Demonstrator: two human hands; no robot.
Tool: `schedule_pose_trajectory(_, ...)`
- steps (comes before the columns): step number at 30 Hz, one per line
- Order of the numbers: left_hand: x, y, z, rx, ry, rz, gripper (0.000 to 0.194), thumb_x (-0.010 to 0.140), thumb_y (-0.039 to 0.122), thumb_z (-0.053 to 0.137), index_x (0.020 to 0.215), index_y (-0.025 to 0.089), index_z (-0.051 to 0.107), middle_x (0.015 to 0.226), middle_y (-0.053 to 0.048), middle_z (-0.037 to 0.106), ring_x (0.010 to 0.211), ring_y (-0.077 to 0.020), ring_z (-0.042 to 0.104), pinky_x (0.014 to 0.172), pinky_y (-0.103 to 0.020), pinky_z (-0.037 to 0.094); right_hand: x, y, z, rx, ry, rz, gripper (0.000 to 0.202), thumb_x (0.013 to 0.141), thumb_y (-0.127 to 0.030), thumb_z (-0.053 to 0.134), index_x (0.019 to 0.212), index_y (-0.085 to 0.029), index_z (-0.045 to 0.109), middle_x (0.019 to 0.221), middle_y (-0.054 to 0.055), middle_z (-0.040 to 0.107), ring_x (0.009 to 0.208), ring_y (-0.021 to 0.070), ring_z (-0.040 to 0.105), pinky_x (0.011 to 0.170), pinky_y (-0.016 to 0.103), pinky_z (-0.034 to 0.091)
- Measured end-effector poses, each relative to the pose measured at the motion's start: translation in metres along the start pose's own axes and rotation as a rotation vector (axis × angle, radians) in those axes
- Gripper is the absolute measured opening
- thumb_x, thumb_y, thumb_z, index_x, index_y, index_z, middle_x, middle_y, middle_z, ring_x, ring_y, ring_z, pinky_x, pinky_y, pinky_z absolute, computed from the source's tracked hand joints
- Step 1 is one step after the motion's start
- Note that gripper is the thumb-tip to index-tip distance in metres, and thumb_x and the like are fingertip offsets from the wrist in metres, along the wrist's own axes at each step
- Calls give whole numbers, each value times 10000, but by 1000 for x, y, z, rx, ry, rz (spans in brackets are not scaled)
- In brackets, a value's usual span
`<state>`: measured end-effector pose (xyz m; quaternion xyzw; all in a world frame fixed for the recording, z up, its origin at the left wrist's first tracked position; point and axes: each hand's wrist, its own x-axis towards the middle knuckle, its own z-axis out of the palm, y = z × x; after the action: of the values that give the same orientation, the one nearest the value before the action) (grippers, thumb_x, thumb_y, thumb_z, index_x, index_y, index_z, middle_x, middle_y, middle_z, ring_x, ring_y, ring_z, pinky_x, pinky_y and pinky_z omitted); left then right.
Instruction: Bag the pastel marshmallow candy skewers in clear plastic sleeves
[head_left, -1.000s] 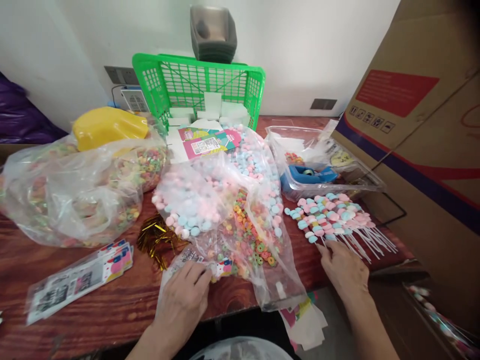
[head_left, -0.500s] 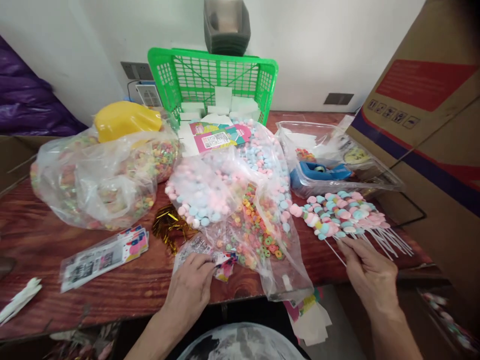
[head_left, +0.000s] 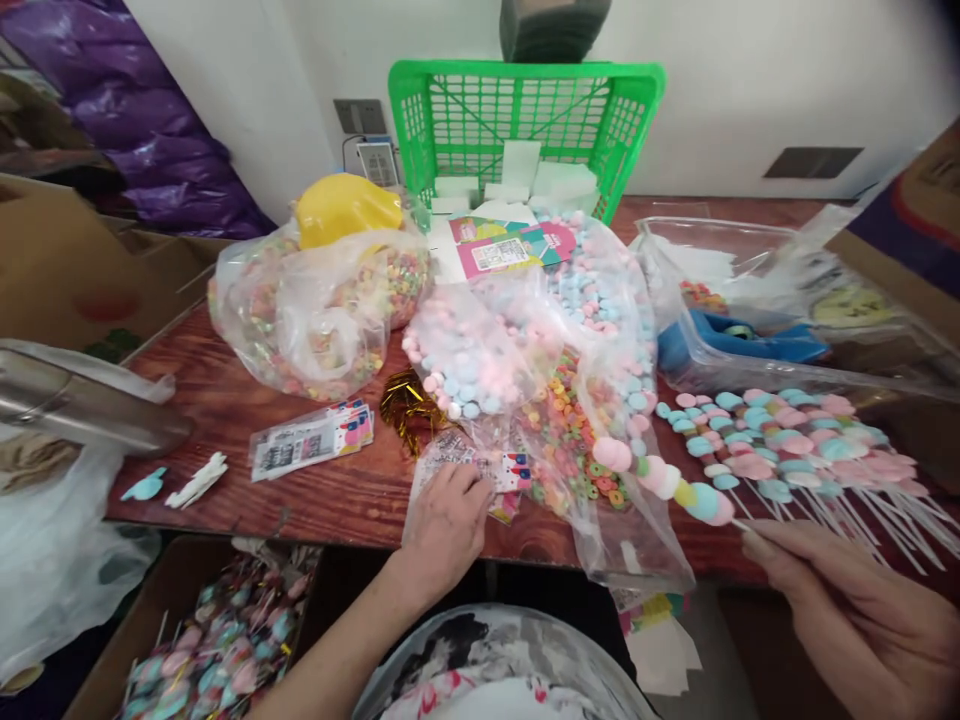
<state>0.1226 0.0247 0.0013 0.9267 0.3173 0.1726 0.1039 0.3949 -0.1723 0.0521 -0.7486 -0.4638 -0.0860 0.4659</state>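
My right hand [head_left: 862, 610] pinches the thin white stick of a marshmallow skewer [head_left: 660, 478], which is lifted off the table and points left. Pink, white, yellow and blue pieces are threaded along it. Under my left hand [head_left: 450, 515] lies a clear printed plastic bag [head_left: 517, 472], its fingers closed on the bag near the table edge; the fingertips are partly hidden. To the right lies a row of more marshmallow skewers [head_left: 795, 440]. Just behind my left hand is a bunch of gold twist ties [head_left: 407, 405].
A large bag of marshmallows [head_left: 480, 350] and ring-shaped candy [head_left: 570, 410] fill the middle. Behind stands a green basket [head_left: 525, 75]; a clear tray [head_left: 720, 235] holds a blue tape dispenser [head_left: 780, 343]. At left are printed bags [head_left: 311, 440], a steel flask [head_left: 82, 400] and a box of wrapped skewers [head_left: 225, 630].
My right hand has lifted one skewer away from the row and brought it leftward. My left hand stays at the printed bag. The view has turned left, showing the flask and box.
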Motion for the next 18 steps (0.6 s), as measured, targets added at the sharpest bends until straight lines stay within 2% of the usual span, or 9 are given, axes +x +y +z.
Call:
schedule_pose_trajectory(3, 4, -3, -3, -83, -22, -51, 220, 921, 139, 445, 836, 178, 645, 844, -58, 616, 819, -199, 521, 737, -330, 431, -3, -16, 14, 101, -133, -36, 130, 829, -260, 668, 950, -283, 710, 938, -6, 710, 816, 170, 670, 754, 251, 535)
schedule_pose_trajectory(6, 9, -9, -2, -256, 0, -108, 257, 925, 184, 473, 720, 169, 626, 740, -40, 596, 754, -173, 527, 696, -301, 415, -4, -16, 17, 100, -219, -57, 147, 852, -254, 634, 981, -285, 696, 957, -11, 700, 827, 166, 667, 726, 237, 529)
schedule_pose_trajectory(8, 11, -13, -1, -381, 22, -141, 261, 913, 203, 510, 686, 169, 633, 692, -28, 583, 720, -161, 531, 668, -284, 405, -4, -12, 15, 74, -243, -85, 151, 852, -248, 628, 986, -278, 692, 950, -10, 699, 816, 169, 669, 729, 243, 530)
schedule_pose_trajectory(12, 11, -16, 1, -533, 49, -168, 199, 891, 189, 544, 749, 168, 682, 706, -29, 603, 713, -153, 548, 667, -277, 415, -6, -8, 14, 5, -259, -165, 121, 861, -234, 607, 954, -245, 684, 923, 6, 693, 789, 166, 675, 717, 241, 532)
schedule_pose_trajectory(15, 7, -14, 2, -475, 51, -125, 206, 892, 170, 535, 728, 169, 660, 713, -30, 609, 733, -159, 542, 688, -288, 417, -5, -8, 15, -40, -284, -263, 105, 885, -228, 569, 942, -229, 657, 896, 11, 687, 744, 150, 672, 679, 226, 526)
schedule_pose_trajectory(18, 2, -9, 3, -303, 24, -60, 184, 886, 158, 536, 723, 167, 621, 751, -39, 606, 777, -177, 524, 718, -312, 420, -1, -6, 13, -123, -313, -404, 140, 913, -240, 512, 975, -218, 636, 895, 18, 692, 763, 152, 675, 682, 230, 516)
